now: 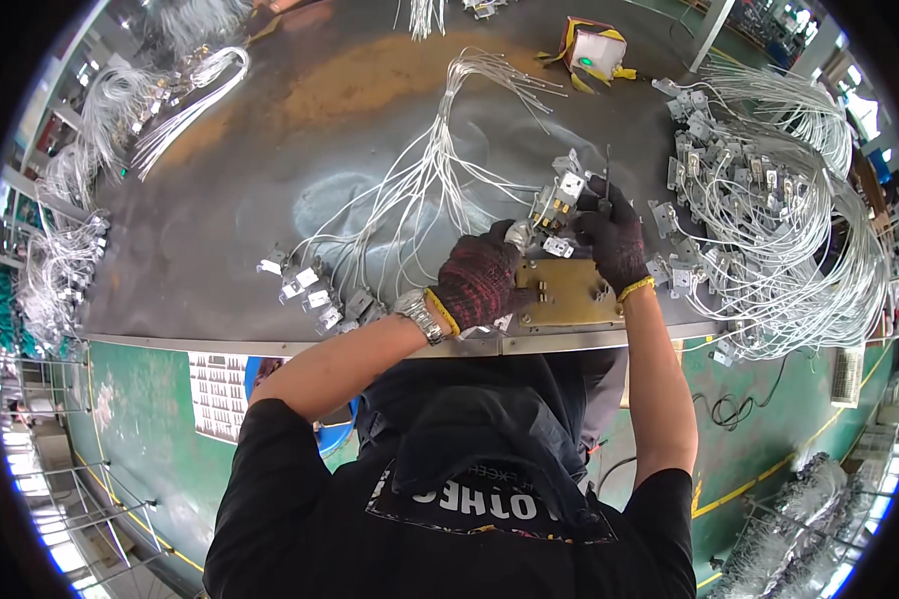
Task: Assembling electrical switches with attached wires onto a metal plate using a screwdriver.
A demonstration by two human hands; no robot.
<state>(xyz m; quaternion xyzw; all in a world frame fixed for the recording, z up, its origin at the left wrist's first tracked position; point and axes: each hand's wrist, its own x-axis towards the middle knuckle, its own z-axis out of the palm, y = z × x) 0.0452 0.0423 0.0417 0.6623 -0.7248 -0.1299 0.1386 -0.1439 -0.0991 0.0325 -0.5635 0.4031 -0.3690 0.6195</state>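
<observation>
My left hand (474, 275), in a dark red and black knit glove, is closed at the fingertips on a small silver metal connector (518, 236). Just beyond it lies a cluster of metal brackets (553, 208) with dark and brass-coloured terminals, with white wires running into it. My right hand (614, 240), gloved alike, grips a thin dark tool that looks like a screwdriver (607, 175), its shaft upright beside the cluster. Below both hands a brass-coloured fixture plate (572, 304) with small pegs lies at the table's near edge. The fingers partly hide the pieces.
A bundle of white wires (440, 150) fans out on the dark metal table (210, 240), ending in brackets (315, 299) at the near left. Heaped wired brackets (759, 210) fill the right side. A box with yellow tape (594, 52) stands at the back; more wire bundles (110, 110) hang left.
</observation>
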